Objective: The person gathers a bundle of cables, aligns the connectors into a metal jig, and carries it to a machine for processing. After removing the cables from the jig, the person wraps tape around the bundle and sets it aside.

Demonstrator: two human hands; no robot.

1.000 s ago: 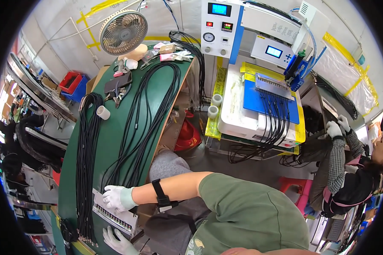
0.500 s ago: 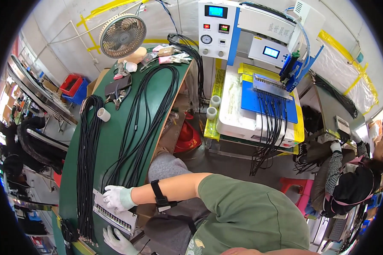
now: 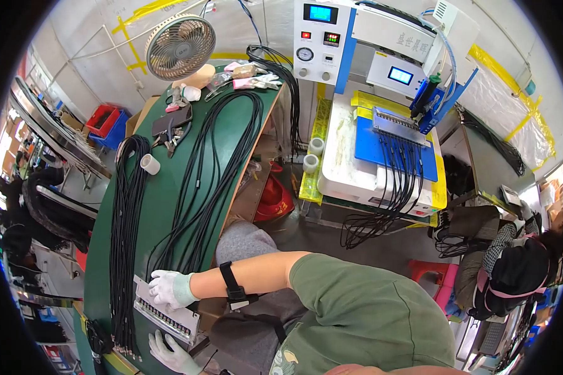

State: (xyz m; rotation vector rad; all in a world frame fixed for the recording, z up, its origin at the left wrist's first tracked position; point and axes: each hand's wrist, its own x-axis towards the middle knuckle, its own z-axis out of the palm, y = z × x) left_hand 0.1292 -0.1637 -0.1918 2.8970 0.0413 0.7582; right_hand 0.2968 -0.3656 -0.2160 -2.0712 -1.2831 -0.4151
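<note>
A silver metal fixture plate [image 3: 162, 323] with a row of small clamps or slots lies at the near edge of the green table. My right hand [image 3: 170, 289], in a white glove, rests over its upper part with fingers bent and pressed together; what sits under the fingertips is hidden. At the plate's lower edge my left hand [image 3: 172, 355], also gloved, has its fingers apart, close to or touching the metal. Black cables [image 3: 187, 215] run down the table to the plate. A thick bundle of black cables [image 3: 128, 250] lies left of it, its metal ends toward me.
Pliers [image 3: 172, 140], a white tape roll [image 3: 149, 164] and gloves [image 3: 256, 81] lie farther up the table, by a fan [image 3: 180, 47]. A machine [image 3: 381, 162] at the right carries a second clamp plate [image 3: 399, 125] with hanging cables. Another person [image 3: 513, 269] sits far right.
My hands and the plate hold nearly the same place. The cables hanging from the machine have swung left, and the other person has bent lower, arms drawn in. The whole view shifts slightly.
</note>
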